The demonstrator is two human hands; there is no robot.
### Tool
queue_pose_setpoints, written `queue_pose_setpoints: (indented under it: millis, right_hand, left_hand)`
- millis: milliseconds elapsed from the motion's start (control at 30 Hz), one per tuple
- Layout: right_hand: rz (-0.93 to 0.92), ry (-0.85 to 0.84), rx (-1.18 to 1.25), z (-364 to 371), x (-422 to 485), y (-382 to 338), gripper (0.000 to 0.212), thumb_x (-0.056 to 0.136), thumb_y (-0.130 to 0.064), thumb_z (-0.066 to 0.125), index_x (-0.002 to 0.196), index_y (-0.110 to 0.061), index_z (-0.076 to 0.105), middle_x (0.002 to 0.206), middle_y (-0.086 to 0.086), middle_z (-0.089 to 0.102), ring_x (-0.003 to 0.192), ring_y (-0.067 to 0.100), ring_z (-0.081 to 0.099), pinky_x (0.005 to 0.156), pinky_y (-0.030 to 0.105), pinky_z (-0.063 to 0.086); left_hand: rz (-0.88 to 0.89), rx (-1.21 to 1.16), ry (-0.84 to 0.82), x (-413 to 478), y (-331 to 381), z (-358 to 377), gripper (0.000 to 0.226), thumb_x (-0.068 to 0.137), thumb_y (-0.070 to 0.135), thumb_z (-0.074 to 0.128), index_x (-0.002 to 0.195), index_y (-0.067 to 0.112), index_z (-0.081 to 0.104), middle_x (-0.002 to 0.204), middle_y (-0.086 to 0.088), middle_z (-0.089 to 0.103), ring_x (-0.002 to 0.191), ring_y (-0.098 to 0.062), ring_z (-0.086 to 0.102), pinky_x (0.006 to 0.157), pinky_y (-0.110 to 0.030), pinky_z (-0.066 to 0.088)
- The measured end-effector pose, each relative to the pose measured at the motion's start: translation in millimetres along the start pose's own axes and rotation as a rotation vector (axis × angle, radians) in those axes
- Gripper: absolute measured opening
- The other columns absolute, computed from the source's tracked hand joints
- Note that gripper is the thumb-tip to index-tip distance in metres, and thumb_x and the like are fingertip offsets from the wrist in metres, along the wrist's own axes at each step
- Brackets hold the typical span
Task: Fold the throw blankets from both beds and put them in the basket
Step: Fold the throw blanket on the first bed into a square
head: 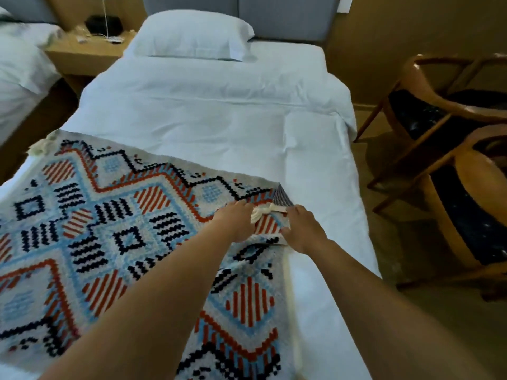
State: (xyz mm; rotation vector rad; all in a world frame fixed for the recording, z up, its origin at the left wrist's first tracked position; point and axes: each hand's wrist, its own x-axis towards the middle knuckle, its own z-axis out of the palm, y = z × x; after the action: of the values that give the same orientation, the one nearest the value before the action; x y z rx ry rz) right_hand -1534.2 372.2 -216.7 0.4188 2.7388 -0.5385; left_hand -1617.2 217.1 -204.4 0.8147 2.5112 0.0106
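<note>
A patterned throw blanket (pixel 115 237), woven in blue, red, black and white, lies spread across the foot of the white bed (pixel 219 127). Its far right corner is turned back, showing the darker underside and a cream tassel (pixel 260 213). My left hand (pixel 236 220) presses on the blanket just left of that tassel, fingers gripping the folded corner. My right hand (pixel 303 229) holds the same corner from the right side, thumb on the blanket's edge. No basket is in view.
A white pillow (pixel 192 37) lies at the head of the bed. Two wooden armchairs (pixel 450 111) with dark seats stand close to the bed's right side. A wooden nightstand (pixel 87 53) and a second white bed (pixel 19 67) are on the left.
</note>
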Motion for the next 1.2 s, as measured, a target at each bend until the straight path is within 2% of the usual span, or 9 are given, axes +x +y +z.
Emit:
queue_pose_setpoints:
  millis: [300,500,667,733,833,900,967,1067,1200]
  right_hand:
    - [-0.034,-0.087,0.009,22,123,60,0.05,0.09,-0.025,0.054,0.134,-0.008,0.038,0.139,0.014,0.039,0.124,0.033,0.039,0.096,0.04,0.04]
    - [0.05,-0.164,-0.059,58,188,87,0.06,0.088,-0.033,0.057,0.138,-0.01,0.032,0.13,0.013,0.042,0.119,0.031,0.044,0.089,0.04,0.043]
    - [0.115,-0.234,-0.034,79,222,97,0.088,0.084,-0.036,0.063,0.148,-0.011,0.009,0.137,0.014,0.04,0.12,0.032,0.044,0.089,0.04,0.043]
    - [0.131,-0.238,-0.01,88,233,99,0.082,0.085,-0.032,0.062,0.147,-0.009,0.013,0.133,0.014,0.045,0.116,0.032,0.048,0.082,0.037,0.045]
    - [0.092,-0.165,-0.026,94,249,103,0.034,0.091,-0.019,0.051,0.122,-0.007,0.043,0.114,0.013,0.058,0.1,0.031,0.057,0.067,0.032,0.039]
    - [0.07,-0.159,-0.026,88,263,105,0.02,0.091,-0.013,0.045,0.111,-0.008,0.049,0.107,0.014,0.062,0.094,0.032,0.06,0.065,0.03,0.037]
    - [0.089,-0.109,-0.021,69,285,109,0.019,0.09,-0.018,0.048,0.107,-0.01,0.051,0.107,0.014,0.062,0.096,0.033,0.06,0.067,0.031,0.037]
    - [0.145,0.098,0.003,19,330,117,0.026,0.084,-0.024,0.058,0.102,-0.008,0.051,0.108,0.019,0.061,0.1,0.038,0.06,0.07,0.034,0.038]
    - [0.186,0.28,-0.017,-33,386,133,0.022,0.086,-0.014,0.049,0.104,-0.003,0.05,0.109,0.023,0.059,0.1,0.042,0.057,0.069,0.037,0.035]
  left_hand:
    - [-0.104,-0.022,-0.084,129,-4,10,0.05,0.094,0.014,0.04,0.142,0.012,0.026,0.144,-0.01,0.035,0.118,-0.034,0.049,0.087,-0.041,0.044]
    - [-0.145,0.009,-0.098,218,-23,29,0.063,0.091,0.004,0.046,0.146,0.015,0.018,0.149,-0.008,0.027,0.116,-0.034,0.052,0.076,-0.04,0.047]
    - [-0.179,-0.027,-0.11,273,-34,51,0.089,0.081,-0.013,0.046,0.149,0.022,0.0,0.159,-0.002,-0.006,0.121,-0.035,0.05,0.066,-0.033,0.046]
    - [-0.213,-0.074,-0.151,290,-38,58,0.092,0.084,-0.006,0.051,0.149,0.024,-0.007,0.158,-0.003,-0.012,0.125,-0.035,0.047,0.069,-0.032,0.045]
    - [-0.3,-0.251,-0.184,311,-44,57,0.08,0.089,0.019,0.059,0.149,0.019,0.006,0.153,-0.015,0.017,0.123,-0.035,0.045,0.087,-0.038,0.046]
    - [-0.304,-0.237,-0.184,322,-46,48,0.041,0.092,0.019,0.053,0.128,0.008,0.039,0.129,-0.018,0.049,0.099,-0.03,0.055,0.076,-0.036,0.048]
    - [-0.3,-0.195,-0.076,334,-44,35,0.017,0.093,0.01,0.045,0.108,0.003,0.049,0.117,-0.018,0.056,0.093,-0.03,0.055,0.07,-0.035,0.043]
    - [-0.335,-0.355,0.245,360,-35,3,0.023,0.093,0.005,0.039,0.115,0.0,0.044,0.122,-0.022,0.049,0.107,-0.04,0.052,0.077,-0.041,0.039]
    - [-0.296,-0.554,0.514,399,-19,-26,0.022,0.094,0.002,0.035,0.115,0.0,0.043,0.124,-0.019,0.044,0.098,-0.036,0.053,0.067,-0.033,0.032]
